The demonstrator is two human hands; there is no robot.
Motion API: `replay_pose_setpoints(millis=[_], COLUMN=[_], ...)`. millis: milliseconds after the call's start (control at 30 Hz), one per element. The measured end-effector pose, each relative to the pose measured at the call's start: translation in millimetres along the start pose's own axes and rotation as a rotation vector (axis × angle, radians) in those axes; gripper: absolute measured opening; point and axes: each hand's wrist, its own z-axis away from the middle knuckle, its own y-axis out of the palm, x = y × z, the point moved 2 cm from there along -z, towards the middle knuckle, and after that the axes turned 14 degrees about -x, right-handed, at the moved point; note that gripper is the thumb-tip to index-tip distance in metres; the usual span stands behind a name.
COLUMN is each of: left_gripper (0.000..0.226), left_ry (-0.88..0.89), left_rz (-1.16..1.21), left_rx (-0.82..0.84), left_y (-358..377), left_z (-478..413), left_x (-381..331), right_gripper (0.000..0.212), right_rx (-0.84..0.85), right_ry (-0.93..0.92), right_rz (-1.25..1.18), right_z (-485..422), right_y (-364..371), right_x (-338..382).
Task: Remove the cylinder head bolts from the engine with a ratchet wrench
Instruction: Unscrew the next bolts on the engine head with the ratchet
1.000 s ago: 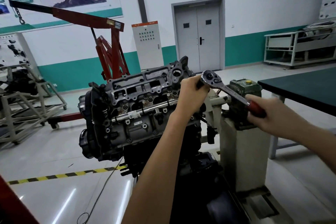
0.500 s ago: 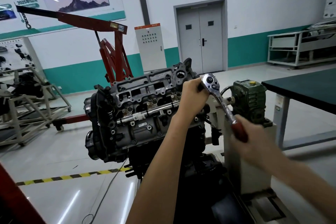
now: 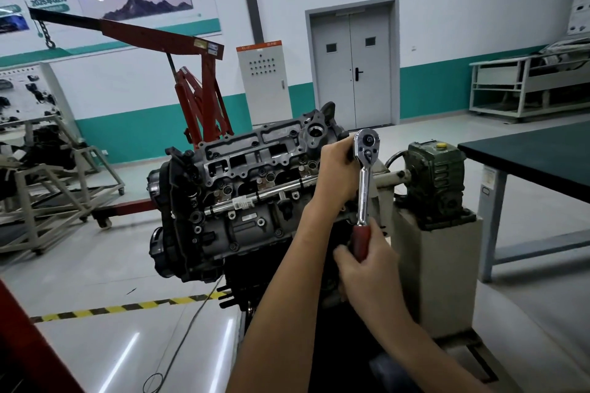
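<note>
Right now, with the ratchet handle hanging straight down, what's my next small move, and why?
Probably swing the handle up to the right for another stroke. It points down in your right hand, your left forearm blocks further sweep, and your left hand steadies the ratchet wrench head at the engine.

The engine [image 3: 242, 201] sits left of the gearbox [image 3: 437, 182], hoist [image 3: 198, 99] behind.

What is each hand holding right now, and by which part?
Both hold the ratchet wrench: the right hand grips its red handle at the lower end, the left hand wraps around just behind its head, against the engine.
</note>
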Motion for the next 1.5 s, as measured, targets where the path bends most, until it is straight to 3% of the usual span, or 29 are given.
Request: replay_pose_setpoints(millis=[133,200,267,333,400,500,633,767,833,900,967,1000,1067,1167,1267,1433,1500], left_gripper=[0.039,0.027,0.023,0.027,0.034,0.016,0.018,0.01,0.019,0.034,0.039,0.036,0.028,0.048,0.049,0.034,0.036], left_ry=[-0.045,-0.058,-0.073,-0.092,-0.108,-0.114,-0.101,-0.109,-0.085,-0.043,-0.013,-0.007,-0.008,0.023,0.043,0.002,-0.011], left_rz=[-0.041,-0.061,-0.077,-0.064,-0.039,-0.035,-0.049,-0.025,-0.051,-0.092,-0.103,-0.092,-0.069,-0.061,-0.058,-0.065,-0.083], left_rx=[0.036,0.06,0.062,0.053,0.03,0.021,-0.004,0.042,0.073,0.097,0.096,0.09,0.082,0.047,0.029,0.066,0.087], left_y=[-1,1,2,0,-4,-6,-6,-7,-6,-5,-3,-3,-1,0,-1,0,2], left_z=[-2,-3,-5,-4,-2,0,-2,-2,-5,-8,-8,-7,-5,-4,-4,-5,-6], left_x=[0,-2,-4,-4,-1,4,5,4,1,-4,-4,-3,0,0,1,1,-1], right_gripper=[0.031,0.033,0.031,0.031,0.032,0.037,0.026,0.03,0.04,0.048,0.04,0.032,0.024,0.027,0.027,0.035,0.034], right_rx=[0.224,0.346,0.343,0.318,0.281,0.1,0.017,0.229,0.37,0.37,0.338,0.304,0.229,0.054,0.015,0.288,0.374], right_ry=[-0.118,-0.269,-0.447,-0.506,-0.437,-0.193,-0.019,-0.19,-0.353,-0.498,-0.544,-0.532,-0.338,-0.114,0.008,-0.19,-0.349], right_rz=[0.281,0.459,0.608,0.629,0.544,0.333,0.018,0.286,0.469,0.636,0.661,0.626,0.493,0.235,0.009,0.348,0.525], right_z=[-36,-69,-98,-106,-87,-32,0,-38,-73,-104,-112,-106,-74,-22,-4,-51,-85], right_y=[-50,-83,-102,-104,-92,-52,-2,-50,-84,-102,-103,-100,-85,-40,-5,-67,-95], right_x=[-4,6,21,27,18,2,0,1,12,28,30,24,6,-8,-5,0,13])
